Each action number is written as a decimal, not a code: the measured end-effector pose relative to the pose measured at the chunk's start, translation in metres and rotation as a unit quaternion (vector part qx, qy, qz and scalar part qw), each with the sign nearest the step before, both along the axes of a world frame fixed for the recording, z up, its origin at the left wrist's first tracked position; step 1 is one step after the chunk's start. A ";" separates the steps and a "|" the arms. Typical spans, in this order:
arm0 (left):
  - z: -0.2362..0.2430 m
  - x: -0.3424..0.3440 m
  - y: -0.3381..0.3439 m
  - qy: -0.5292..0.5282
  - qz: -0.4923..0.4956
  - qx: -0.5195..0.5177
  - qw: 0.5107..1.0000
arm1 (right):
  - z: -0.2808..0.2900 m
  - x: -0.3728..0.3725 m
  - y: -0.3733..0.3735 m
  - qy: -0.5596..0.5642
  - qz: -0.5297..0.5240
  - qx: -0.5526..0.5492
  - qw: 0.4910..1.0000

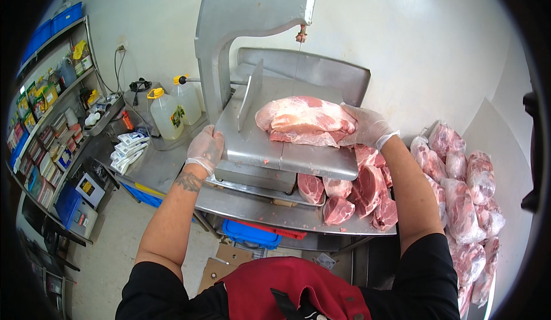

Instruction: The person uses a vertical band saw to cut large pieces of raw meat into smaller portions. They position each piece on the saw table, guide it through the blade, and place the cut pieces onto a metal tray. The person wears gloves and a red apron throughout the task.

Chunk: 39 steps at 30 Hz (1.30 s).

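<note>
From the left I see crammed metal shelving (53, 124), two translucent plastic jugs (166, 114), a tall grey metal bandsaw (213, 39) over a stainless-steel worktop (247, 206), and clear-wrapped red meat (464, 211) heaped far right. The clear-gloved left hand (205, 147) reaches to the left edge of the flat steel saw table (321, 163), fingers curled, though I cannot tell whether they grip it, while the clear-gloved right hand (368, 127) grasps in its fingers the right end of the pale-pink, fat-streaked slab of raw meat (304, 118) lying on that table. I count one slab, with red cut chunks (369, 191) below it on the worktop too overlapped to number.
</note>
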<state>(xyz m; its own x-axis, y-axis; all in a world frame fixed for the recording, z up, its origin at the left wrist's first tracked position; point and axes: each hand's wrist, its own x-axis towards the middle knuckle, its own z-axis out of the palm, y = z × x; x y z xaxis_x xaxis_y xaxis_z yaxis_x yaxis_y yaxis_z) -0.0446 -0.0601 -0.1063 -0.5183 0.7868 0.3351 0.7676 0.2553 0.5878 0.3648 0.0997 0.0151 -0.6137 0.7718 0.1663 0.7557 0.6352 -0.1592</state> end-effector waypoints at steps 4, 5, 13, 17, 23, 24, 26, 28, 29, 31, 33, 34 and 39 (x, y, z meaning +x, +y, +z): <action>0.004 0.001 -0.002 -0.002 -0.004 -0.010 1.000 | -0.004 0.001 0.008 0.005 0.003 0.015 1.000; 0.004 0.001 -0.002 0.006 -0.003 -0.009 1.000 | -0.004 0.002 0.009 0.007 0.003 0.009 1.000; 0.002 0.000 -0.003 0.002 -0.003 -0.009 1.000 | -0.011 0.000 0.026 0.025 0.010 0.049 0.998; 0.003 0.002 -0.005 0.006 0.003 0.009 1.000 | -0.010 -0.004 0.033 0.035 -0.004 0.031 0.999; 0.001 0.000 -0.004 0.001 0.002 0.008 1.000 | -0.003 -0.013 0.039 0.024 -0.025 0.021 0.999; 0.001 -0.001 -0.003 0.000 -0.001 0.003 1.000 | -0.003 -0.014 0.041 0.009 -0.031 0.037 0.999; 0.000 -0.003 -0.002 0.011 0.002 -0.003 1.000 | -0.001 -0.016 0.047 0.013 -0.042 0.012 0.999; -0.002 -0.004 0.000 0.003 -0.002 -0.003 1.000 | -0.001 -0.018 0.053 0.014 -0.051 0.005 0.999; -0.002 -0.005 0.000 0.002 0.001 -0.002 1.000 | -0.001 -0.020 0.056 0.018 -0.052 0.008 0.998; -0.003 -0.005 0.001 0.009 0.001 -0.002 1.000 | -0.001 -0.023 0.060 0.023 -0.056 0.025 0.998; -0.004 -0.005 0.001 0.016 0.004 -0.001 1.000 | -0.001 -0.026 0.062 0.015 -0.071 0.051 0.996; -0.004 -0.005 0.001 0.019 0.006 0.001 1.000 | 0.001 -0.027 0.063 0.020 -0.074 0.032 0.997; -0.004 -0.004 0.001 0.011 0.010 0.005 1.000 | 0.007 -0.039 0.066 -0.009 -0.142 0.023 0.990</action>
